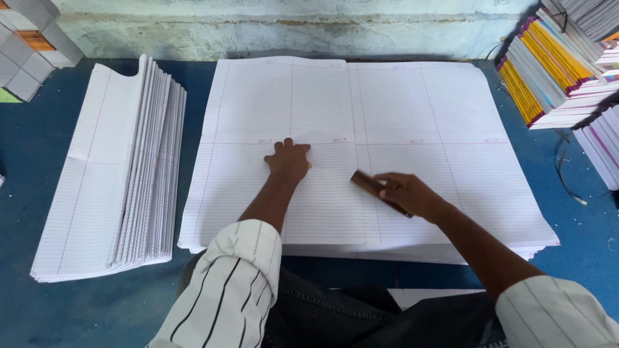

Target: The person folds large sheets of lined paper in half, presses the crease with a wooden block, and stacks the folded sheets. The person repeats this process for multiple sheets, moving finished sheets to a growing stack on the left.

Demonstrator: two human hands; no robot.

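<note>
A large stack of white ruled paper sheets (412,109) lies flat on the blue table (26,142) in front of me. My left hand (288,159) presses flat on the top sheet near its middle, fingers spread. My right hand (407,194) rests on the sheet to the right and grips a short brown wooden stick (365,182), which lies slanted with its free end pointing up-left toward the centre fold.
A pile of folded ruled sheets (122,174) lies at the left. Stacks of bound notebooks with coloured spines (548,71) stand at the right, and more stacks (29,45) at the top left. A rough wall (290,29) runs behind the table.
</note>
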